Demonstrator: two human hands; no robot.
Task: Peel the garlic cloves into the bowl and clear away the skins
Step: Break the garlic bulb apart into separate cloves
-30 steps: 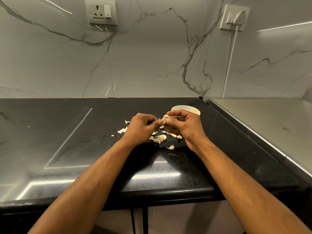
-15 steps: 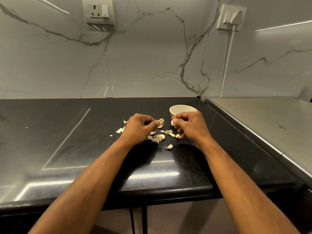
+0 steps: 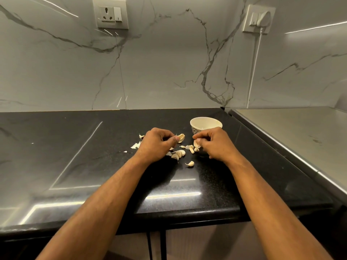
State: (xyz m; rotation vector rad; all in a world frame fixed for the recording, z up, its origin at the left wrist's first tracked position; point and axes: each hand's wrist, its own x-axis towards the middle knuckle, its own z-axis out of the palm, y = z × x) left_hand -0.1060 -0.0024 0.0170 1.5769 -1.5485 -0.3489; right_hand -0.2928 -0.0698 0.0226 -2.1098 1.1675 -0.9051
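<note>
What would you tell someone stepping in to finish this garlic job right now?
Left hand pinches a garlic clove. Right hand is curled over another clove.
Bowl stands just behind the right hand; no cloves visible inside it from here.
More cloves lie between the hands; loose skins sit left of the left hand.
Left to do: peel the cloves into the bowl, then clear the skins.

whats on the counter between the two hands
In the head view, a loose cluster of garlic cloves and papery skins lies on the black counter between the left hand and right hand.
</note>
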